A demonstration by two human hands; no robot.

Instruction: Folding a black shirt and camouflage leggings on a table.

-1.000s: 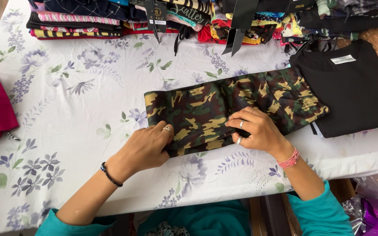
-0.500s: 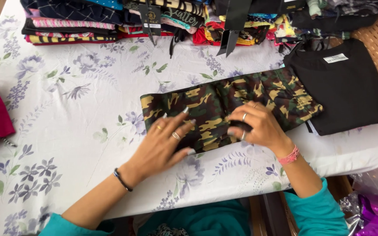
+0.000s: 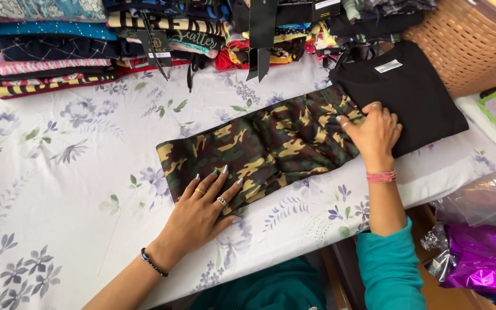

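Note:
A folded camouflage garment (image 3: 265,146) in green, brown and yellow lies stretched across the floral tablecloth (image 3: 76,189). My left hand (image 3: 205,209) rests flat on its near left edge, fingers spread, rings showing and a dark bead bracelet at the wrist. My right hand (image 3: 372,133) presses on the garment's right end, where it meets a folded black garment (image 3: 409,95) with a white label. A pink band circles that wrist and a teal sleeve covers the forearm.
Stacks of folded patterned clothes (image 3: 53,51) line the far edge, with black tags hanging. A woven beige basket (image 3: 472,46) stands at the back right. Shiny purple and clear plastic bags (image 3: 483,258) lie below the table's right side.
My right hand has slid from the middle of the camouflage garment to its right end. The left hand opened flat and stayed at the near left edge. The view shifted closer.

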